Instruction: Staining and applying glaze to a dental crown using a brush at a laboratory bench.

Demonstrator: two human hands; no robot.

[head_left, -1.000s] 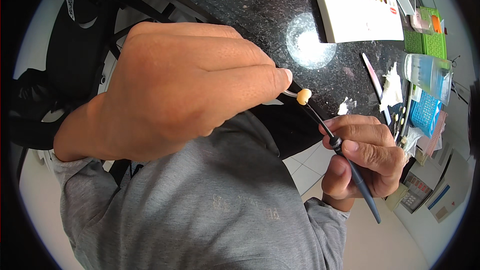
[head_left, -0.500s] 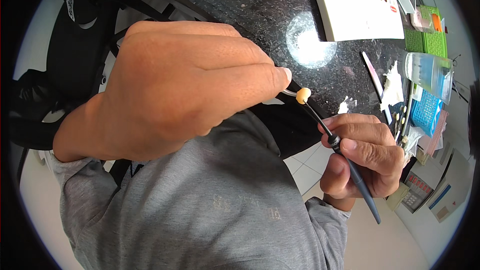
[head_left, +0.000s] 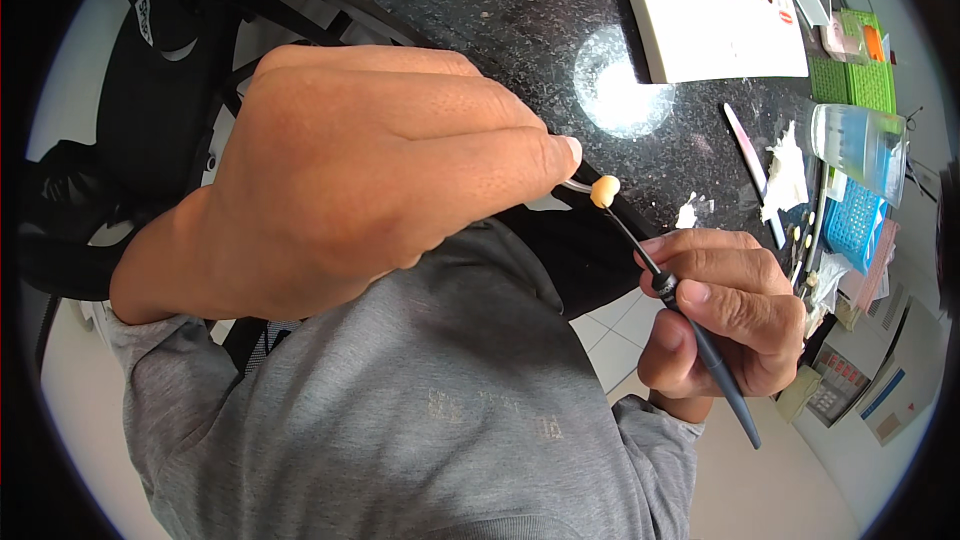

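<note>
My left hand is closed, its back toward me, pinching a thin curved metal instrument. Most of that instrument is hidden behind the fingers, so its kind does not show. At its tip sits a small yellowish tooth crown. From the other side, a fine brush with a dark blue-grey handle touches the crown's lower edge with its dark tip. My right hand grips this brush near its collar, between thumb and fingers, the handle slanting down to the right.
A white palette with coloured wells lies on the speckled black worktop, beside a bright light patch. To the right are a slim pink-and-white tool, crumpled tissue, a clear cup and green and blue baskets.
Both hands stay almost still. The crown and brush have shifted very slightly, with the brush tip still against the crown.
</note>
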